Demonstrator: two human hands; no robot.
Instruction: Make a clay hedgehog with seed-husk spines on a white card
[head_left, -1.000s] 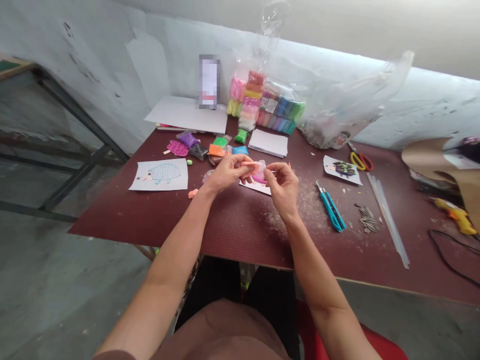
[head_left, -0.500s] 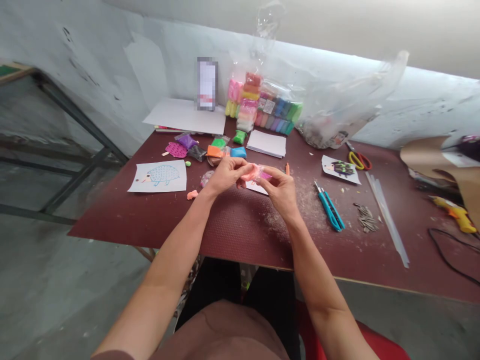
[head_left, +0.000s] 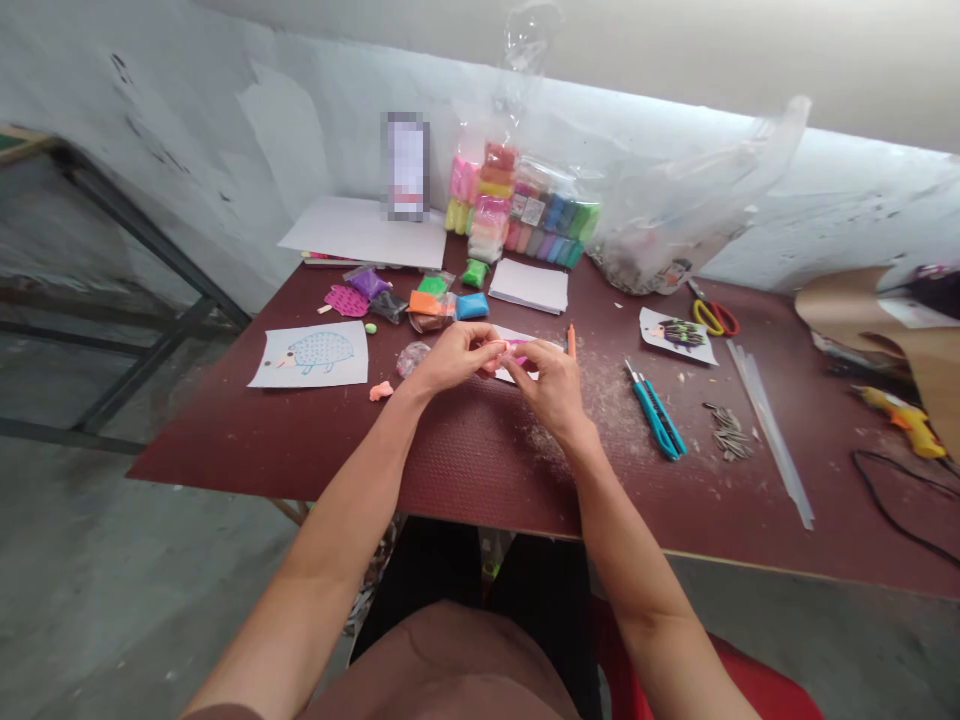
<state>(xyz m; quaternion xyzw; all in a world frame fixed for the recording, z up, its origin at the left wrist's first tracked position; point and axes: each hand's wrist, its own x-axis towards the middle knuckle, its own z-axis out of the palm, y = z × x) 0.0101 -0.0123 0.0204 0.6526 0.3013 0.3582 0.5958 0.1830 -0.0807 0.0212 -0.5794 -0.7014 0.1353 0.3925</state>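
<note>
Just above the middle of the table, both my hands meet over a small packet of peach modelling clay (head_left: 492, 367). My left hand (head_left: 456, 360) pinches it between thumb and fingers, and the fingers cover much of it. From the other side my right hand (head_left: 552, 385) grips the clay's wrapper with its fingertips. Partly hidden behind the hands lies a white card (head_left: 534, 342) with a magenta shape on it. A loose lump of peach clay (head_left: 380, 391) rests on the table left of my left hand, near a crumpled clear wrapper (head_left: 412, 359).
A hedgehog drawing (head_left: 322, 356) lies left, below coloured clay packets (head_left: 431, 305). Behind are blank papers (head_left: 530, 285) and bagged clay (head_left: 517, 215). On the right are a decorated card (head_left: 677, 336), scissors (head_left: 714, 318), a teal cutter (head_left: 657, 415), glue sticks (head_left: 772, 440) and a yellow glue gun (head_left: 904, 422).
My hands have drawn closer together, and the right fingers have closed in over the clay packet. Less of the clay shows, while more of the card behind it is visible.
</note>
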